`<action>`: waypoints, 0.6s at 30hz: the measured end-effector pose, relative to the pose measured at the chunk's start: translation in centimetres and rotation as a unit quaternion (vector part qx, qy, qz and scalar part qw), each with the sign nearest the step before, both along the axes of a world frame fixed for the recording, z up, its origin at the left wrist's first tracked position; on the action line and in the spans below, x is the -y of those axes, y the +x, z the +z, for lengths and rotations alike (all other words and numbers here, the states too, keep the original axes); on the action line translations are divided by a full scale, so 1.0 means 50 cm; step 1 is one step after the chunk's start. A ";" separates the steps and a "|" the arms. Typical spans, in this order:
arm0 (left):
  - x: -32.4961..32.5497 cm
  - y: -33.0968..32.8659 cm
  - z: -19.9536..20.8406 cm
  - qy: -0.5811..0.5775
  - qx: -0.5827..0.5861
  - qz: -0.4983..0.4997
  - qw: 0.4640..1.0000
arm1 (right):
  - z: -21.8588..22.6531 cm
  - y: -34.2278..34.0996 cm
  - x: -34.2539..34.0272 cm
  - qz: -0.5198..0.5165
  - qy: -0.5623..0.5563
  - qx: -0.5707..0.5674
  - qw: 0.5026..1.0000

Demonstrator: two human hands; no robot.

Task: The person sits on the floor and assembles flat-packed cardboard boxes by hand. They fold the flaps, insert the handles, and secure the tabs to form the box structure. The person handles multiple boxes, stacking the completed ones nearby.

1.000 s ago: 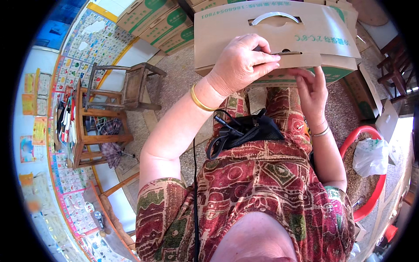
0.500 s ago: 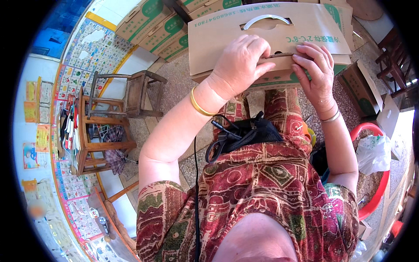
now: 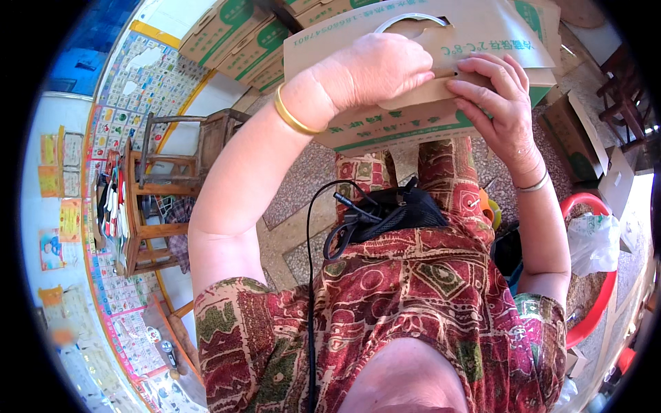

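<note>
A brown cardboard carton point(image 3: 323, 49) with green printing stands in front of me, a white carry handle point(image 3: 407, 18) curving over the slot in its top. My left hand point(image 3: 382, 72) is closed at the carton's near top edge, fingers curled and largely hidden from view. Beside it, my right hand point(image 3: 497, 93) pinches the cardboard flap point(image 3: 423, 91), thumb below and fingers on top. The near face, also printed in green, shows beneath both hands.
More cartons point(image 3: 231, 34) are stacked at the far left. A wooden chair point(image 3: 217, 141) stands to the left, and an opened carton point(image 3: 573, 134) at the right. Nearer on the right is a red-rimmed basin point(image 3: 597, 318) with a white plastic bag point(image 3: 593, 242).
My left hand has turned over and its fingers have curled in more, with the elbow swung outward. The carton has tilted, showing more of its near face. My right hand has barely shifted.
</note>
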State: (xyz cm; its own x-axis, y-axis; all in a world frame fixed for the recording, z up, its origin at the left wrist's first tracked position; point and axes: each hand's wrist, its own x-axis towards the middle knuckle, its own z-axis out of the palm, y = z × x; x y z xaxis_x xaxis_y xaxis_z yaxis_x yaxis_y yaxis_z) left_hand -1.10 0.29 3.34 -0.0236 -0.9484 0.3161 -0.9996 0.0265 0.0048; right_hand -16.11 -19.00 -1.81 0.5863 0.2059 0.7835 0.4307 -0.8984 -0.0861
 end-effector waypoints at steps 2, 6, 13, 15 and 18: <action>-0.001 0.011 0.010 0.022 -0.041 -0.008 0.999 | 0.006 -0.008 -0.007 -0.007 -0.008 -0.017 1.000; 0.006 0.010 0.014 0.073 -0.098 -0.008 0.992 | 0.010 -0.020 -0.021 -0.009 -0.034 -0.031 0.999; -0.001 0.001 0.006 0.069 -0.113 0.008 0.991 | 0.006 -0.007 -0.023 0.026 -0.008 -0.038 0.999; -0.005 -0.011 0.011 0.074 -0.084 0.043 0.993 | -0.003 -0.004 -0.016 0.021 0.001 -0.034 0.999; -0.025 -0.039 0.007 0.065 -0.011 0.095 0.993 | -0.008 -0.001 -0.015 0.023 0.004 -0.034 0.999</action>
